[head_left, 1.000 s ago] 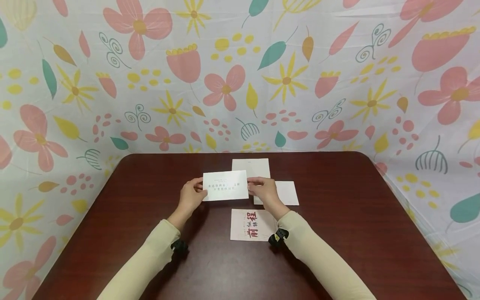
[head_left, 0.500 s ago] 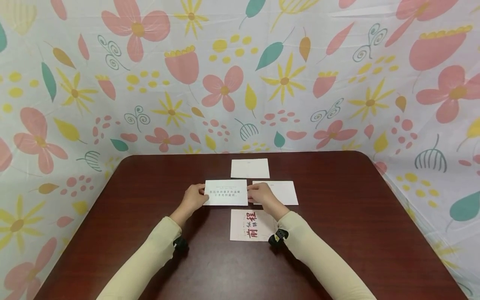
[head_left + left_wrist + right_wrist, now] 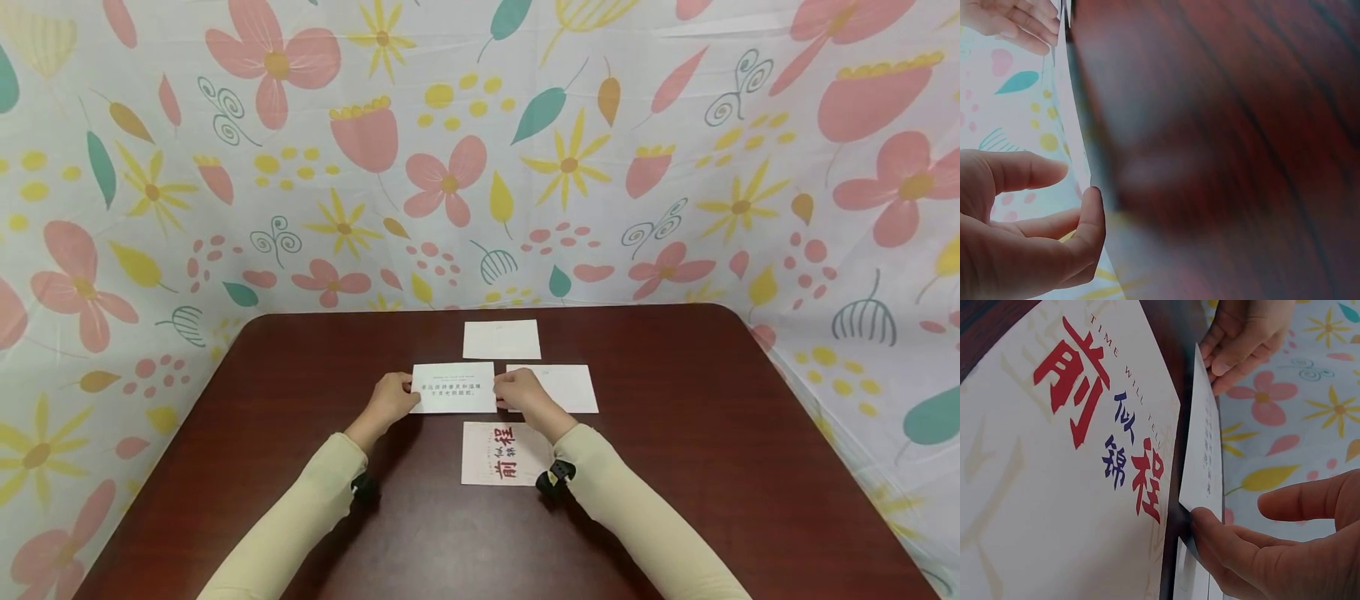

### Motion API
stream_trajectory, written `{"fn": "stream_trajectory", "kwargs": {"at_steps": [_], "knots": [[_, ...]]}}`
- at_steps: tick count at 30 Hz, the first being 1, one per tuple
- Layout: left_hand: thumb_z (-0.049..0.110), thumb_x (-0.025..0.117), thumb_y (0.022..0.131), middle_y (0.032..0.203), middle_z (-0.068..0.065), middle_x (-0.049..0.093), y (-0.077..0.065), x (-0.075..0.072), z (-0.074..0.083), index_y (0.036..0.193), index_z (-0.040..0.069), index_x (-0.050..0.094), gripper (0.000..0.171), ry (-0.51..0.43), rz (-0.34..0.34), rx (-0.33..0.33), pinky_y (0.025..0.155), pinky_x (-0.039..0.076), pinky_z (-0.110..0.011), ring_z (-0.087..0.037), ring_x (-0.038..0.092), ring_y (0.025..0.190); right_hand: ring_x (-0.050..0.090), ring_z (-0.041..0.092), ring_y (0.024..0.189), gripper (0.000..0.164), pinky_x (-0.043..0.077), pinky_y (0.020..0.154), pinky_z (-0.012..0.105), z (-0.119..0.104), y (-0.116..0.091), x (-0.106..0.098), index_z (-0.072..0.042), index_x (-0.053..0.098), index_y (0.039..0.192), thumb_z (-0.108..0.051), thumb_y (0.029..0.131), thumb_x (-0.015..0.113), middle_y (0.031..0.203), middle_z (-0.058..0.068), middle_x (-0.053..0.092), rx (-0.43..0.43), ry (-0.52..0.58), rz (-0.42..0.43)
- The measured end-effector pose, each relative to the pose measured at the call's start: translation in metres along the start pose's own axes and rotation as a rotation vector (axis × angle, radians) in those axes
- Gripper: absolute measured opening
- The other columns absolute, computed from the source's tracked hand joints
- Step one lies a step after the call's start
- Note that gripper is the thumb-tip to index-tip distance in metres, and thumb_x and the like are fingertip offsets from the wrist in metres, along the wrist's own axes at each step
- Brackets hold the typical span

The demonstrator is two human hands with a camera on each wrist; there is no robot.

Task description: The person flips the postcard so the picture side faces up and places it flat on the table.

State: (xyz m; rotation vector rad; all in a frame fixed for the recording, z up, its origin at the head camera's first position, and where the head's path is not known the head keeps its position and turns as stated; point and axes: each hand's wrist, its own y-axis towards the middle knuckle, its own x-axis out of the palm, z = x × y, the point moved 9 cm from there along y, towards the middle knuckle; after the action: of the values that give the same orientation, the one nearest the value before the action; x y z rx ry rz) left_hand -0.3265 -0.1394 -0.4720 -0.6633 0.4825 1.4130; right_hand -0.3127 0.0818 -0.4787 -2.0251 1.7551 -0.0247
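In the head view, a white postcard (image 3: 453,388) with lines of small dark printed characters lies at or just above the tabletop; any gap beneath it is hard to tell. My left hand (image 3: 392,398) holds its left edge. At the opposite edge, my right hand (image 3: 525,393) holds it by the lower right corner. Seen from the right wrist, one fingertip (image 3: 1205,519) touches the near corner, while another finger stands apart. A postcard (image 3: 502,454) with large red and blue characters lies in front. Beside my right hand lies a mostly blank card (image 3: 566,387), partly covered by that hand.
Another mostly blank card (image 3: 501,340) lies farther back on the dark reddish-brown table (image 3: 675,467). Behind the table's far edge hangs a white cloth (image 3: 480,167) printed with flowers and leaves. Black straps with small devices (image 3: 557,477) sit on both wrists.
The held postcard has come down from a raised, tilted position to lie nearly flat, uncovering the far card. Both hands have lowered with it, the left shifting slightly right.
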Motion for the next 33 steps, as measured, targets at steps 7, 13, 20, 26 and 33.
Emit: {"fn": "stream_trajectory", "kwargs": {"at_steps": [7,13,20,26,33], "knots": [[-0.002,0.056,0.078,0.101,-0.02,0.059,0.0,0.002,-0.003,0.12,-0.015,0.057,0.044,0.038,-0.023,0.007,0.071,0.046,-0.031,-0.027,0.052,0.087,0.059,0.036,0.112,0.04,0.052,0.09,0.036,0.001,-0.002,0.002,0.013,0.052,0.128,-0.002,0.091,0.048,0.132,0.028,0.051,-0.008,-0.025,0.0],[-0.002,0.055,0.079,0.101,-0.02,0.058,0.001,0.002,-0.002,0.12,-0.015,0.058,0.043,0.046,-0.031,0.01,0.069,0.044,-0.029,-0.026,0.051,0.085,0.058,0.037,0.115,0.041,0.051,0.092,0.038,-0.001,-0.003,0.003,0.014,0.05,0.129,-0.004,0.092,0.049,0.133,0.028,0.05,-0.015,-0.026,0.002],[-0.001,0.054,0.08,0.107,-0.022,0.057,0.0,0.002,-0.001,0.124,-0.016,0.054,0.046,0.04,-0.051,0.01,0.067,0.042,-0.028,-0.023,0.047,0.078,0.056,0.037,0.117,0.043,0.049,0.095,0.04,-0.002,-0.003,0.004,0.013,0.049,0.131,-0.005,0.092,0.049,0.136,0.027,0.048,-0.015,-0.031,-0.008],[0.0,0.055,0.079,0.095,-0.018,0.054,0.002,0.002,0.001,0.116,-0.015,0.057,0.04,0.059,-0.02,0.04,0.063,0.038,-0.026,-0.023,0.045,0.076,0.058,0.037,0.115,0.042,0.049,0.095,0.04,0.001,0.0,0.002,0.011,0.05,0.132,-0.008,0.094,0.05,0.133,0.027,0.051,-0.013,-0.048,-0.01],[0.004,0.059,0.08,0.093,-0.019,0.054,-0.004,0.0,0.021,0.111,-0.013,0.059,0.035,0.039,0.065,0.096,0.075,0.043,-0.037,-0.032,0.05,0.089,0.056,0.041,0.115,0.042,0.047,0.097,0.046,-0.003,-0.004,-0.01,0.008,0.047,0.135,-0.008,0.096,0.05,0.135,0.028,0.048,-0.066,-0.054,-0.019]]}}
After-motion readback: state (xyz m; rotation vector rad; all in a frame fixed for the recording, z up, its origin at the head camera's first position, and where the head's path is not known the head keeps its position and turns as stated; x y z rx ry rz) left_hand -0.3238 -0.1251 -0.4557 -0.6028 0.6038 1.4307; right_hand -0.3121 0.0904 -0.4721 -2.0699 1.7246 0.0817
